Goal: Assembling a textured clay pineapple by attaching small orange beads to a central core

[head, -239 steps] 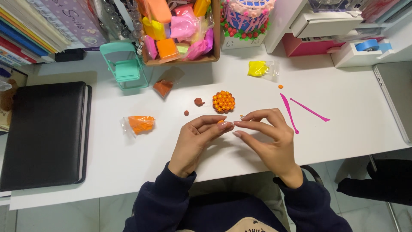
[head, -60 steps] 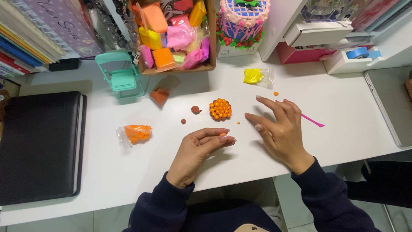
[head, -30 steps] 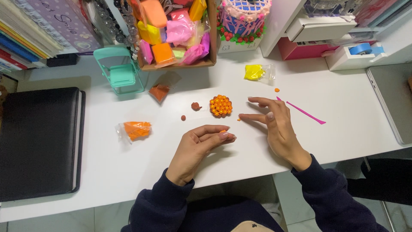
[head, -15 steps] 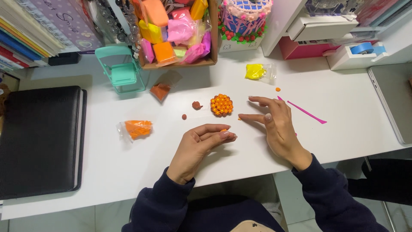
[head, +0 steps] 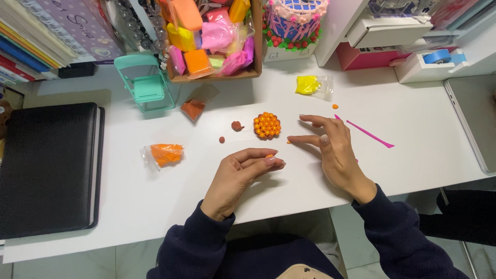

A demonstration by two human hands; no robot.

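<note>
My left hand [head: 243, 170] rests palm-up on the white desk [head: 129, 201], its fingertips pinched on a tiny orange clay bit [head: 268, 155]. My right hand [head: 333, 150] lies flat with fingers spread, index finger touching a small orange crumb [head: 289, 141] on the desk. Just beyond both hands sits a round brown clay disc covered with orange balls [head: 267, 125]. Two small brown clay lumps [head: 237, 125] lie left of it. A pink modelling tool [head: 369, 134] lies right of my right hand, partly hidden under it.
Bagged orange clay [head: 163, 154], brown clay [head: 194, 109] and yellow clay [head: 308, 84] lie around. A box of coloured clay packs [head: 212, 36], a mint mini chair [head: 146, 82] and a decorated cake model [head: 294, 20] stand at the back. A black folder [head: 46, 165] lies left, a laptop [head: 473, 119] right.
My right hand has slid left from the pink tool toward the ball-covered disc, its index finger reaching a crumb. My left hand has stayed put, still pinching.
</note>
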